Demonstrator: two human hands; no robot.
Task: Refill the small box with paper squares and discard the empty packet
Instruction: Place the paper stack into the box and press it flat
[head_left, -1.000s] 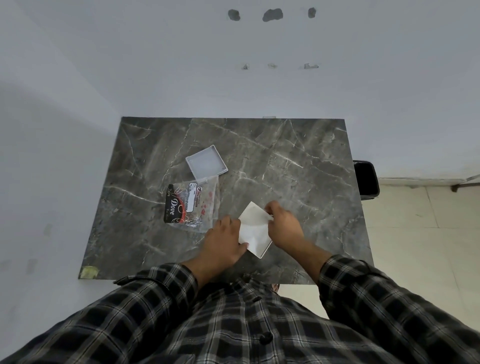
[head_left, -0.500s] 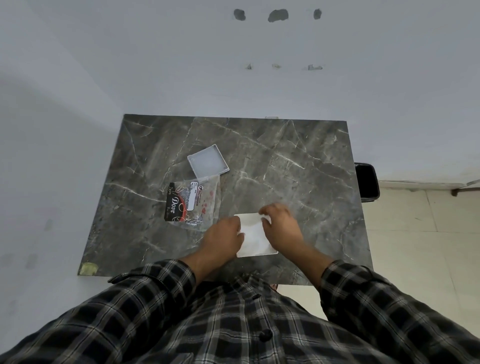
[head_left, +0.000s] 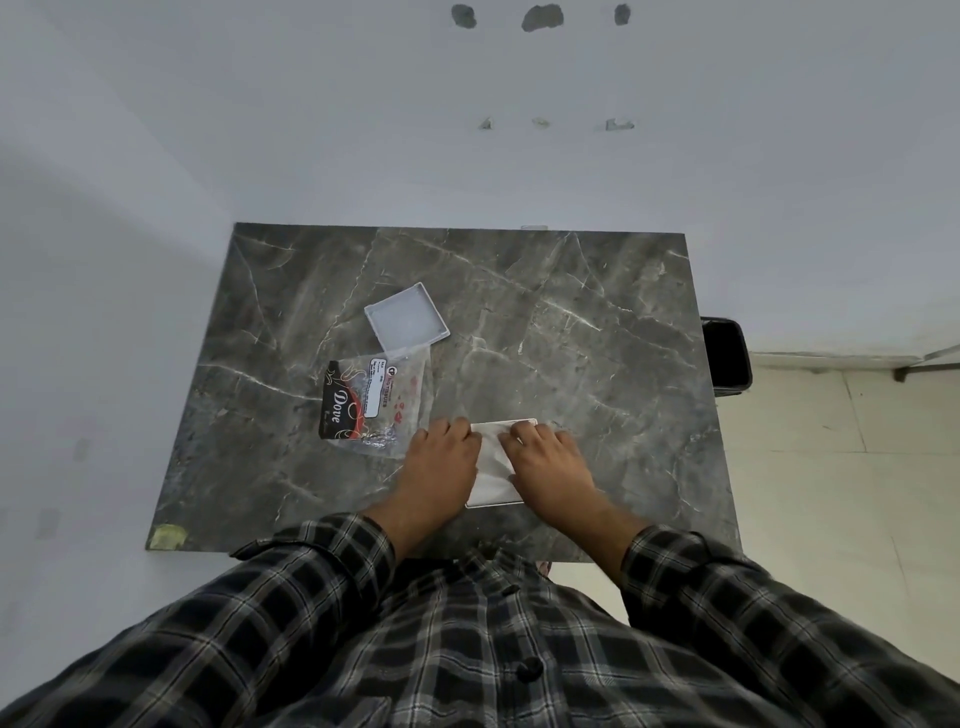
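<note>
A small white square box (head_left: 494, 486) with white paper squares in it lies on the dark marble table (head_left: 597, 332), near its front edge. My left hand (head_left: 441, 465) grips the box's left side. My right hand (head_left: 551, 462) lies over its right side, fingertips pressing on the paper squares near the far edge. Both hands hide most of the box. A clear plastic packet (head_left: 376, 402) with a black printed label lies flat to the left of the hands. Beyond the packet sits a shallow white square lid (head_left: 407, 325), open side up.
A black bin (head_left: 727, 353) stands on the floor just off the table's right edge. White walls close off the far and left sides. A yellowish patch of tape (head_left: 166, 535) marks the table's front left corner.
The box was turned from a diamond angle to sit square with the table edge. My right hand slid from its far corner onto the top, and my left hand closed on the left side.
</note>
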